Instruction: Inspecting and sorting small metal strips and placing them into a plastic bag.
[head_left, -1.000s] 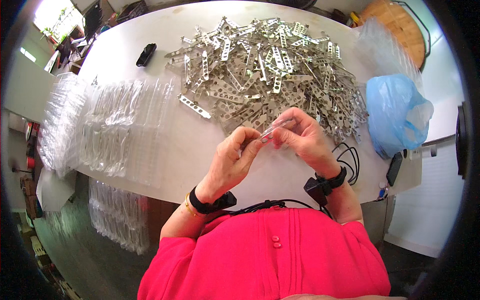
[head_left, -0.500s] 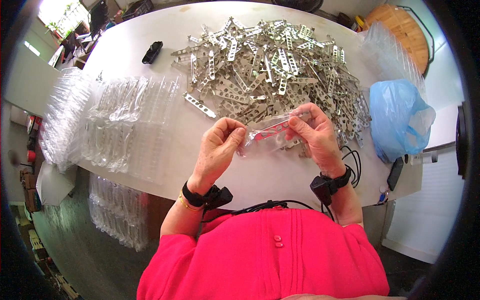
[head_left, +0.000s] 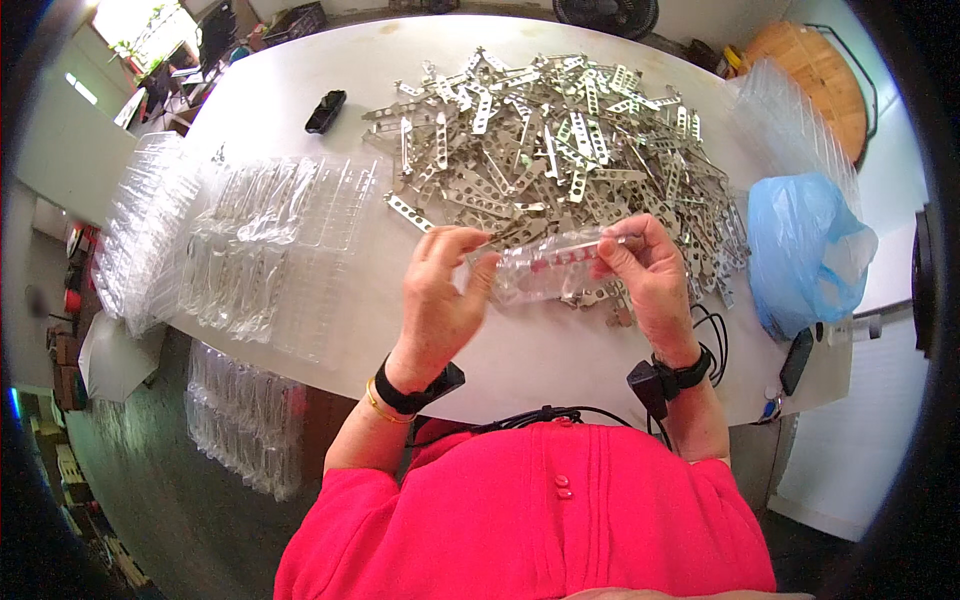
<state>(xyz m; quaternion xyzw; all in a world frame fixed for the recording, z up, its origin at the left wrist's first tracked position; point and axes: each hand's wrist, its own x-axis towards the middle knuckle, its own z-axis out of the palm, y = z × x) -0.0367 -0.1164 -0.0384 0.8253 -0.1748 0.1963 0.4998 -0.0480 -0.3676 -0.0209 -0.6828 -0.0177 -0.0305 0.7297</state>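
A clear plastic bag (head_left: 530,284) is stretched out in front of me, above the near edge of a heap of metal pieces (head_left: 560,150). Inside it lies a flat metal strip with a row of holes (head_left: 568,259), its face reflecting red. My right hand (head_left: 652,285) pinches the right end of the bag and strip between thumb and fingers. At the bag's left end, my left hand (head_left: 440,295) is curved with thumb and forefinger apart; whether it touches the plastic is hard to tell. One loose perforated strip (head_left: 408,212) lies at the heap's left edge.
Clear plastic trays (head_left: 270,250) with bagged pieces lie on the left, beside stacked clear trays (head_left: 140,230). A black plastic tray (head_left: 325,111) sits farther back. To the right are a blue plastic bag (head_left: 805,255), more clear trays (head_left: 790,120) and black cables (head_left: 712,330).
My left thumb and forefinger have parted from a pinch on the bag's left end. My right hand keeps its hold on the other end. The whole view has shifted slightly.
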